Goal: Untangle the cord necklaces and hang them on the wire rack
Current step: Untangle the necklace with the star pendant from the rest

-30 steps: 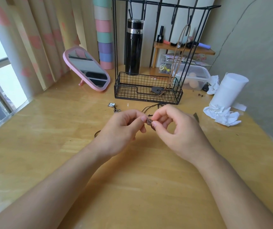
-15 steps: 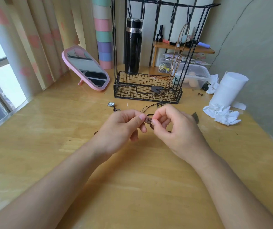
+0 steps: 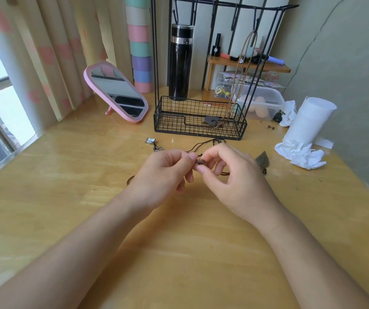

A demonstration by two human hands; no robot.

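Note:
Over the wooden table, my left hand (image 3: 168, 172) and my right hand (image 3: 230, 175) meet fingertip to fingertip, both pinching a small brown knot of cord (image 3: 200, 162). Thin dark cord (image 3: 201, 144) trails from it toward the black wire rack (image 3: 199, 117) behind. A square pendant (image 3: 150, 140) lies left of the cord, and a dark leaf pendant (image 3: 263, 159) peeks out behind my right hand. One tan cord necklace (image 3: 241, 70) hangs from a rack hook, its dark pendant (image 3: 211, 120) resting in the rack's basket.
A pink mirror (image 3: 116, 92) leans at the back left. A black flask (image 3: 180, 61) stands behind the rack. At the right are a clear plastic box (image 3: 266, 103), a white paper roll (image 3: 308, 121) and crumpled tissue (image 3: 299, 155).
Both hands keep working the knot in nearly the same spot; the fingers have shifted slightly on it.

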